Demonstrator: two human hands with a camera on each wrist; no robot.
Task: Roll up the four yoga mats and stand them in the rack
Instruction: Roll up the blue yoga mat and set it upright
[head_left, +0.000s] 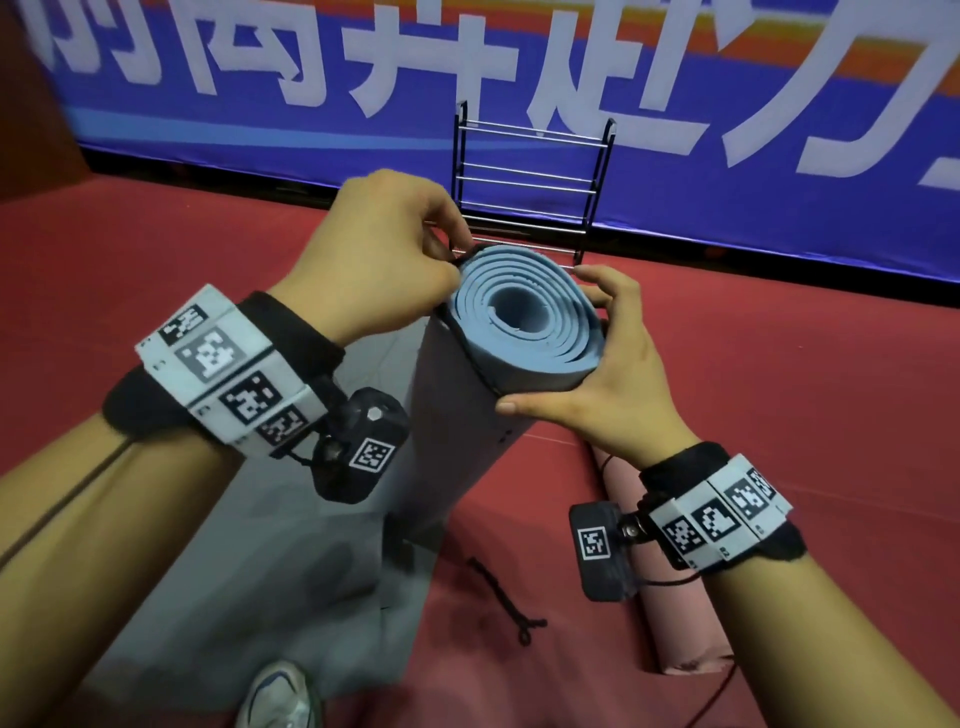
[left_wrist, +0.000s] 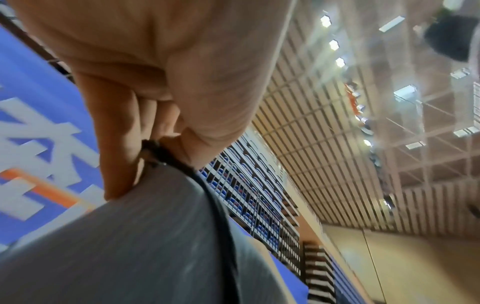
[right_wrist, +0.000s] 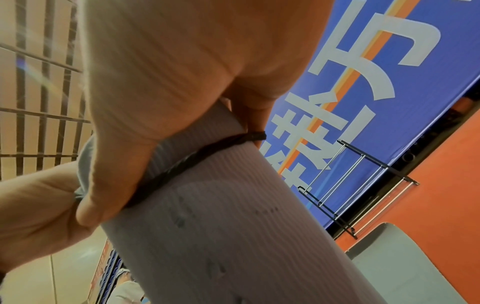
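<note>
A rolled blue-grey yoga mat stands upright in front of me, its spiral end facing up. My right hand grips the top of the roll, thumb on the near side and fingers on the far side. My left hand pinches a black elastic cord at the far left rim of the roll. The left wrist view shows the pinch on the cord above the mat. Seen from the right wrist, the cord loops round the mat. The black rack stands empty behind.
A rolled pink mat lies on the red floor at the right. At my left lies a flat grey mat. Between these two mats a loose black cord lies on the floor. A shoe shows at the bottom edge. A blue banner backs the rack.
</note>
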